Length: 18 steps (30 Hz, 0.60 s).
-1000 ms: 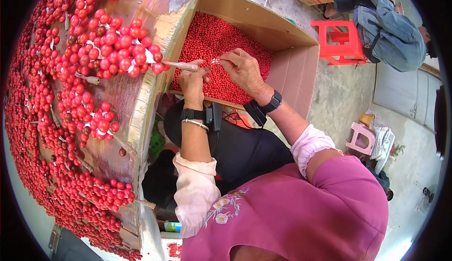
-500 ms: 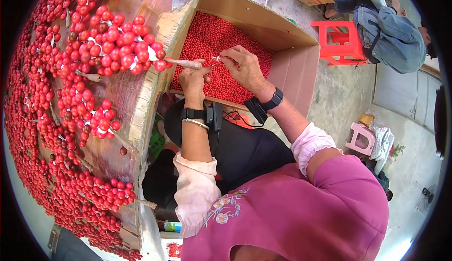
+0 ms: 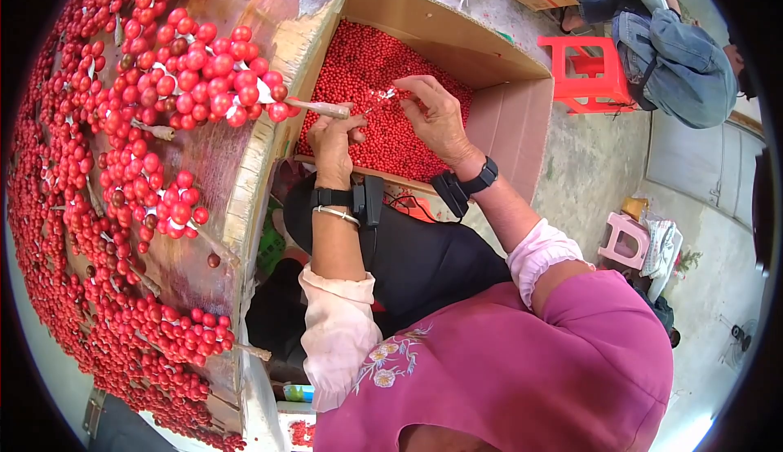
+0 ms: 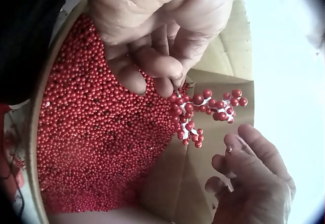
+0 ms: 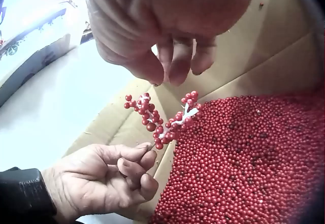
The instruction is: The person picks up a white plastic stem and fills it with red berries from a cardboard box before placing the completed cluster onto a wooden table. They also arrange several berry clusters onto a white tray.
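My left hand (image 3: 333,146) is over a cardboard box (image 3: 510,110) of loose red berries (image 3: 359,52). Its thumb and fingertips pinch the thin stem of a branching berry sprig (image 5: 152,120), which has red berries on white-coated twigs. My right hand (image 3: 440,126) is just beyond the sprig's tip, fingers loosely bent and apart from it. In the left wrist view, a tiny speck shows at a fingertip of the right hand (image 4: 259,178). The right wrist view has the left hand (image 5: 106,178) below the sprig, palm side showing.
Left of the box, a wooden board (image 3: 188,167) carries many berry sprigs (image 3: 204,73); one thick stem juts past its edge near my left hand. A red stool (image 3: 587,73) and a person in denim (image 3: 677,61) are at right. A pink stool (image 3: 626,240) stands farther back.
My right hand was close at the sprig with thumb and finger together; it has drawn back to the right and its fingers have spread. The left hand has stayed nearly still, holding the sprig.
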Available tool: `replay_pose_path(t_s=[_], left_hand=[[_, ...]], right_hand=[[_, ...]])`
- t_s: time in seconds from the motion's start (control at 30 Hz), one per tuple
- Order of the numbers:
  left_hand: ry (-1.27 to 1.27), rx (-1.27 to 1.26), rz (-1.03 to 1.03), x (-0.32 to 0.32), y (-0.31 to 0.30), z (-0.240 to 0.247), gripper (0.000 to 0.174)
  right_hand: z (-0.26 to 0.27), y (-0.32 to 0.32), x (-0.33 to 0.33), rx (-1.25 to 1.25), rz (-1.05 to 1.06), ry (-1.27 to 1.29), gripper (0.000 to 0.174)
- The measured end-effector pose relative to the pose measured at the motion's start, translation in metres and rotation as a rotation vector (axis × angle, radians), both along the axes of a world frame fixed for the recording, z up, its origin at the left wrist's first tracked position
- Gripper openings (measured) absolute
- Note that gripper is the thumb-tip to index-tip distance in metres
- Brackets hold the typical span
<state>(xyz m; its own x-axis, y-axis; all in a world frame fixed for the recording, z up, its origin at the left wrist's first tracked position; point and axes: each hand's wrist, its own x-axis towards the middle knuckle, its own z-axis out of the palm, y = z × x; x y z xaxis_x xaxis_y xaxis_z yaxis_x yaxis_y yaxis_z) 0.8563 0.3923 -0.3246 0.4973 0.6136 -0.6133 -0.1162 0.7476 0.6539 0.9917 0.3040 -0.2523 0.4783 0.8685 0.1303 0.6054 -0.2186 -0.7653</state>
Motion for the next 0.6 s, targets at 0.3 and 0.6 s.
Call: replay_pose_path(t_s=[0.3, 0.6], left_hand=[[-0.033, -0.026, -0.005, 0.0, 0.001, -0.001, 0.028], [-0.023, -0.026, -0.015, -0.001, 0.0, 0.0, 0.027]], right_hand=[[-0.007, 0.001, -0.004, 0.015, -0.003, -0.118, 0.027], [-0.015, 0.005, -0.004, 0.018, 0.002, -0.127, 0.026]])
